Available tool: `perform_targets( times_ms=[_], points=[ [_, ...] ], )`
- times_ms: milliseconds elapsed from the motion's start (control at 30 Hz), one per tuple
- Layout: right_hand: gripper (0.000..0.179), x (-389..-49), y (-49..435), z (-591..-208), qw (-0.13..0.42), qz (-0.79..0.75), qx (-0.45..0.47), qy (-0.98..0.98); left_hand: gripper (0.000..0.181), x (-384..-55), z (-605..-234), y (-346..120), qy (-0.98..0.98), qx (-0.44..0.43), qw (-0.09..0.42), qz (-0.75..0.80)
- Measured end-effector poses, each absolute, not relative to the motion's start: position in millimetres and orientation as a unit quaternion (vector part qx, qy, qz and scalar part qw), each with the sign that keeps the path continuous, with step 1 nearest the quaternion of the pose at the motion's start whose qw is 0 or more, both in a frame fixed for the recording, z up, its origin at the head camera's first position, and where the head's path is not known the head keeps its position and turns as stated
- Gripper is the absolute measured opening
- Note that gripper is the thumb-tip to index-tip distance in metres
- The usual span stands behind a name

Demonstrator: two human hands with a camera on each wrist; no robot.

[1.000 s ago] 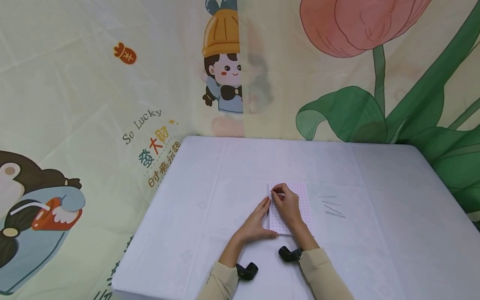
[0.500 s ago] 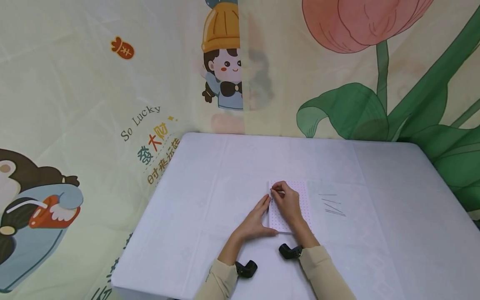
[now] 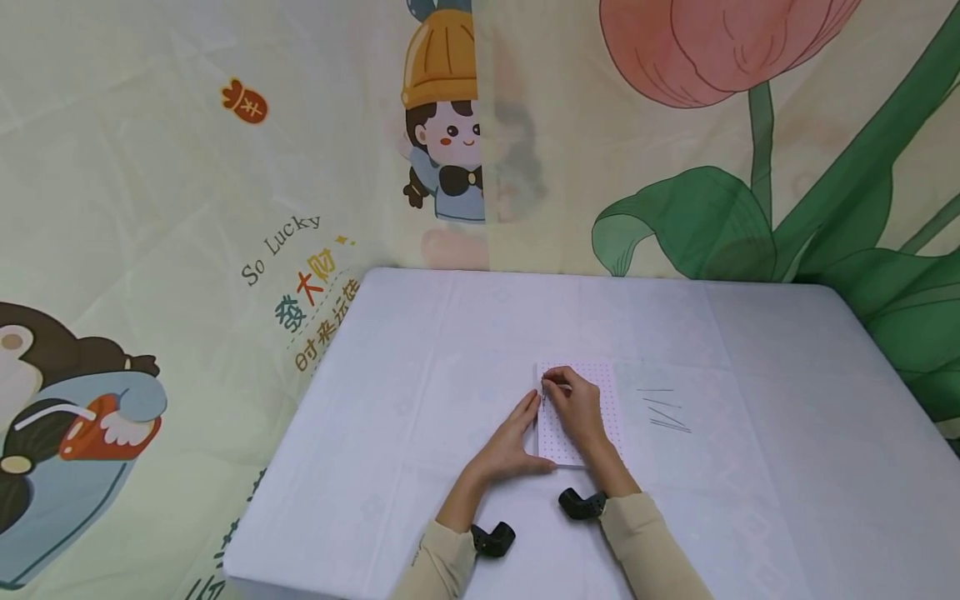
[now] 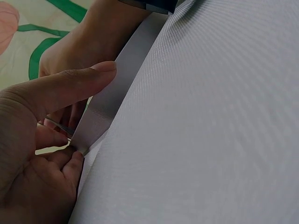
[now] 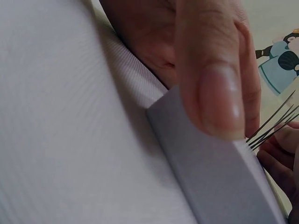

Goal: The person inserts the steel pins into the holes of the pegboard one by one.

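A white board with rows of pink dots (image 3: 562, 446) lies on the table in the head view. My left hand (image 3: 506, 450) steadies it from the left, fingers along the left edge and thumb at the near edge. In the right wrist view that thumb (image 5: 215, 93) presses the board's pale side (image 5: 201, 158). Over the board's far left part, my right hand (image 3: 576, 408) pinches with thumb and forefinger. Several thin dark rods (image 5: 275, 123) rise by its fingertips in the right wrist view. Which of them it grips, and how they meet the board, is hidden.
More thin dark rods (image 3: 666, 412) lie on the white tablecloth (image 3: 720, 500) to the right of the board. Each wrist carries a black camera (image 3: 492, 540). Printed cloth (image 3: 315, 150) hangs along the table's left and far sides.
The head view has shifted slightly. Both hands stay in nearly the same places on the board, and the rods at the right lie as before.
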State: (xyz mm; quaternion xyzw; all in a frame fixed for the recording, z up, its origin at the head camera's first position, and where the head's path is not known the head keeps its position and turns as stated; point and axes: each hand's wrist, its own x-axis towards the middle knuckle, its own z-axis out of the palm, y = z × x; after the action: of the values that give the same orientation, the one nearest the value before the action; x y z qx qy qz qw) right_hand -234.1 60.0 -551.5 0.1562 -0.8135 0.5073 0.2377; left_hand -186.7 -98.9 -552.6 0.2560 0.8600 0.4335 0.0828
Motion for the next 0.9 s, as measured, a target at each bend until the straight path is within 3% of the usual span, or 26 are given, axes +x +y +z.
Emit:
perform_targets(
  times_ms=[500, 733, 900],
  points=[
    [0.023, -230, 71, -550, 0.210, 0.589, 0.100, -0.774, 0.109, -185, -551, -99, 0.860, 0.248, 0.084, 0.437],
    [0.038, -216, 100, -543, 0.170, 0.662, 0.059, -0.728, 0.110, -185, -549, -98, 0.862, 0.240, 0.089, 0.437],
    [0.037, -204, 132, -543, 0.175, 0.664, 0.036, -0.726, 0.111, -185, -547, -96, 0.863, 0.239, 0.091, 0.435]
  ],
)
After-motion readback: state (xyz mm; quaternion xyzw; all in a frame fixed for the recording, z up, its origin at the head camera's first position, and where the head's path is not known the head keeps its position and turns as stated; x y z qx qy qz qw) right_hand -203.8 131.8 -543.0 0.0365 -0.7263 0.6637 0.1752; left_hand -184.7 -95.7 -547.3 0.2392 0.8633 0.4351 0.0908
